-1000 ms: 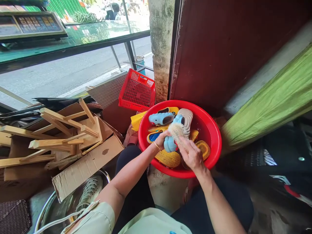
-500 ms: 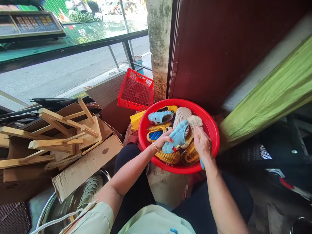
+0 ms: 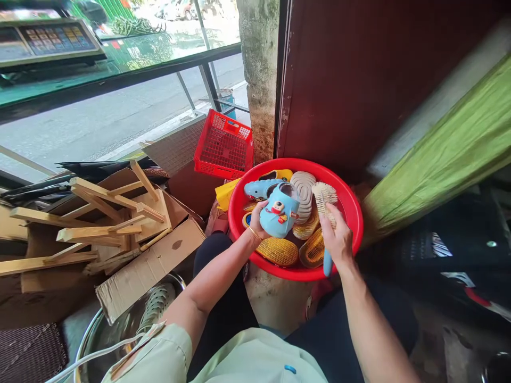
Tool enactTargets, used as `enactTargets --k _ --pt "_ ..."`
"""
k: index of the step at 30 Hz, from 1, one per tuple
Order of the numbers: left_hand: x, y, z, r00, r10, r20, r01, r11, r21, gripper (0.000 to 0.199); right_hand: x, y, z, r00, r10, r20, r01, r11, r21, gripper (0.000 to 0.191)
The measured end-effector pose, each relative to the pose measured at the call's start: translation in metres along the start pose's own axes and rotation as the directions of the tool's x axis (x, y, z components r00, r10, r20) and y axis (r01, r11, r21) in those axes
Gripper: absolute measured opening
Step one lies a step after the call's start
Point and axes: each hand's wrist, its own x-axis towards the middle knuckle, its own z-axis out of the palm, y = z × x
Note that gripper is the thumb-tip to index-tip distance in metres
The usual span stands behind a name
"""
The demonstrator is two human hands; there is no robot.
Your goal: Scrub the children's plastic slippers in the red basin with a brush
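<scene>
Left hand [image 3: 257, 226] is shut tight around a light blue clog [image 3: 279, 215] with a small toy charm on it, holding it up over the middle of a round red tub [image 3: 356, 223]. Right hand [image 3: 337, 236] is closed around a brush [image 3: 324, 192] with pale bristles and a blue handle [image 3: 327, 263]. From that hand, the bristles point to 12 o'clock and the handle pokes out at 6 o'clock. The brush is near the clog but not touching it.

From the head camera, more shoes lie in the tub. Using the tub's middle as the clock, a second blue clog [image 3: 259, 188] is at 10 o'clock and a pale ridged sole [image 3: 303, 197] is at 12 o'clock. A yellow sole [image 3: 277, 251] is at 7 o'clock, and another [image 3: 313, 248] is at 5 o'clock. Past the tub, a red crate [image 3: 223, 144] sits at 10 o'clock, and a cardboard box [image 3: 149, 268] is at 8 o'clock.

A firm hold on the clog would help stop it from slipping. Short strokes with the bristles flat on the clog would likely work best, with the clog kept over the tub so drips fall in.
</scene>
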Motion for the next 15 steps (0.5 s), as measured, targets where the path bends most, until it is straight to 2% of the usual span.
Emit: enactTargets --k 2,4,5,7,9,11,13,15 --pt "0.004 -0.001 0.001 1.0 -0.022 -0.004 0.022 0.999 -0.023 0.064 -0.011 -0.013 0.003 0.989 -0.145 0.041 0.141 0.987 0.076 0.047" --pt "0.007 -0.003 0.001 0.999 0.009 -0.052 -0.01 1.0 -0.025 0.058 -0.02 -0.025 0.009 0.944 -0.298 0.143 0.281 0.951 0.129 0.043" --pt "0.008 -0.002 0.002 0.997 0.034 -0.065 -0.035 0.999 -0.02 0.057 -0.02 -0.027 0.012 0.926 -0.331 0.179 0.311 0.941 0.133 0.042" --pt "0.007 0.001 0.005 0.998 0.048 -0.034 -0.048 0.999 -0.002 0.061 -0.014 -0.023 0.014 0.941 -0.288 0.177 0.28 0.957 0.072 0.041" --pt "0.003 0.008 0.01 0.999 0.025 0.036 -0.026 0.999 0.023 0.071 -0.004 -0.014 0.011 0.978 -0.187 0.089 0.19 0.981 -0.027 0.041" --pt "0.0 0.015 0.013 0.998 0.016 0.068 -0.019 0.999 0.04 0.078 0.0 -0.01 0.005 0.987 -0.161 0.018 0.162 0.984 -0.069 0.042" --pt "0.0 0.017 0.013 0.998 0.044 0.033 -0.046 0.998 0.05 0.073 -0.006 -0.017 0.004 0.97 -0.24 0.038 0.241 0.97 -0.037 0.043" --pt "0.004 0.014 0.01 0.995 0.095 -0.029 -0.092 0.992 0.082 0.063 -0.018 -0.031 0.008 0.916 -0.372 0.15 0.374 0.927 0.015 0.045"
